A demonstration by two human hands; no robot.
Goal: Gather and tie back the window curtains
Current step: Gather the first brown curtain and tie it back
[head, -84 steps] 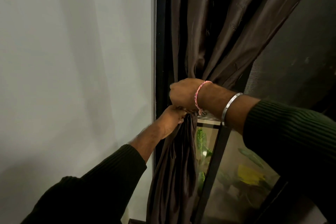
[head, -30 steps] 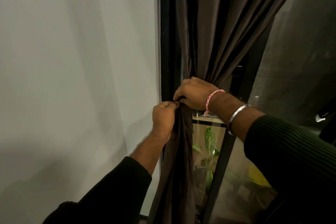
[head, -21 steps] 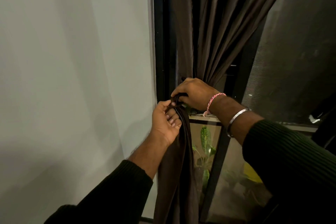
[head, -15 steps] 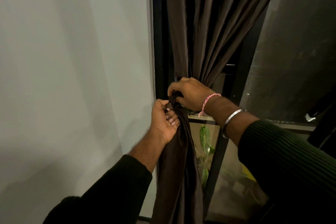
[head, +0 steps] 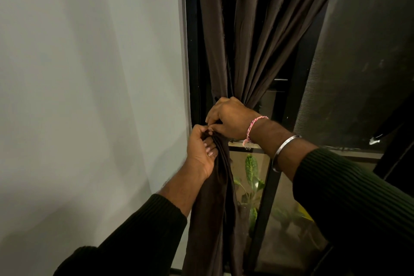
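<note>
A dark brown curtain (head: 253,36) hangs at the left side of the window, bunched into a narrow waist at mid height. My right hand (head: 228,116) wraps round that waist from the right, fingers curled into the cloth. Just below it my left hand (head: 201,150) grips the gathered lower part of the curtain, palm turned towards me, thumb touching my right thumb. The lower curtain falls straight down past my left forearm. Any tie or hook is hidden behind my hands.
A plain pale wall (head: 89,96) fills the left half. The black window frame (head: 192,51) runs up beside the curtain. Behind the glass stands a green leafy plant (head: 251,170). A dark mesh screen (head: 363,63) covers the upper right pane.
My left hand turned palm-up and took a fuller grip under the waist. My right hand stayed on the bunched cloth and shifted its fingers a little. The view drifted slightly.
</note>
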